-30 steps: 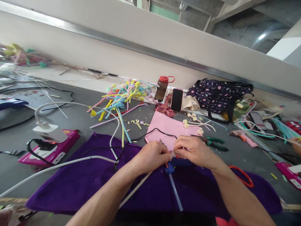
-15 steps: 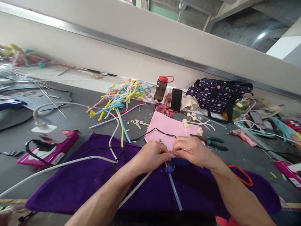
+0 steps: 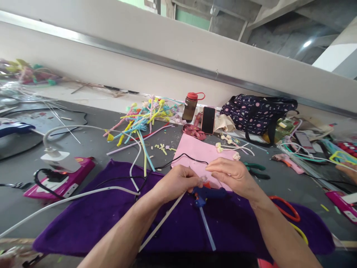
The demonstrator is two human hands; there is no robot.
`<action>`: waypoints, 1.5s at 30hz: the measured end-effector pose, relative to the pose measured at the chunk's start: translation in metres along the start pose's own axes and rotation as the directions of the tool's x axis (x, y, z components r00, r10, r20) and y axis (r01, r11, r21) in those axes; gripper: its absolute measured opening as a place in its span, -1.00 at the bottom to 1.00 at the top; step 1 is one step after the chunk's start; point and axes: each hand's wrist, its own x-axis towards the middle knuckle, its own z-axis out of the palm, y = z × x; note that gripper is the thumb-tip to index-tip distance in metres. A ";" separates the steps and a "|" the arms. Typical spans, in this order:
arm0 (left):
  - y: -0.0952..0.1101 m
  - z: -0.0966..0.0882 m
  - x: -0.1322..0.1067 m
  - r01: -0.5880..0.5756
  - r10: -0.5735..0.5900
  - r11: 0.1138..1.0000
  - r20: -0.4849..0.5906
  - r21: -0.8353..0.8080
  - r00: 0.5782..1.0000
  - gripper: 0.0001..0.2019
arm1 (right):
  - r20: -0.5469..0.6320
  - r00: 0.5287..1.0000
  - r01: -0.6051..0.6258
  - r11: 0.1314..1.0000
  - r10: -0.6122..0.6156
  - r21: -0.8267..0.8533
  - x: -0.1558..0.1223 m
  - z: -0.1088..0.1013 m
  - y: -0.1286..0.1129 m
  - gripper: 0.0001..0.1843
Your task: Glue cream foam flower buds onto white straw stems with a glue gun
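Observation:
My left hand (image 3: 177, 181) is closed in a pinch over the purple cloth (image 3: 97, 219), gripping a white stem (image 3: 161, 223) that slants down toward me. My right hand (image 3: 232, 174) is beside it, fingers drawn together at a small pale piece between the two hands; what it is I cannot make out. Just below the hands lies a blue glue gun (image 3: 208, 194) with a clear glue stick (image 3: 208, 229) sticking out of its back. A pink sheet (image 3: 195, 152) lies behind the hands.
A heap of coloured pipe-cleaner stems (image 3: 145, 115), a brown bottle (image 3: 190, 107), a phone (image 3: 209, 120) and a dotted bag (image 3: 256, 113) stand at the back. Green pliers (image 3: 255, 170) lie right of the hands. A pink power strip (image 3: 60, 178) with white cables sits left. Another person's hand (image 3: 348, 169) shows at far right.
My hands have lifted slightly off the glue gun, which now shows more fully. My right hand's fingers have loosened. The view shifted a little.

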 end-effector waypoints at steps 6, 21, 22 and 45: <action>0.008 -0.003 -0.005 0.062 -0.036 0.962 0.104 -0.264 0.994 -0.69 | -0.030 0.994 -0.098 0.974 0.107 0.206 -0.006 0.002 0.001 -0.77; 0.007 0.001 -0.006 0.061 -0.004 0.931 0.158 -0.359 0.987 -0.71 | -0.030 0.998 -0.043 0.960 0.053 0.278 -0.006 0.019 -0.004 -0.72; 0.008 0.001 -0.006 0.062 -0.007 0.932 0.155 -0.356 0.988 -0.70 | -0.032 0.998 -0.042 0.960 0.052 0.277 -0.006 0.019 -0.005 -0.73; 0.007 0.005 -0.005 -0.147 0.119 0.963 -0.130 -0.227 0.984 -0.78 | -0.181 0.975 -0.081 0.965 0.129 0.251 -0.010 0.019 -0.004 -0.57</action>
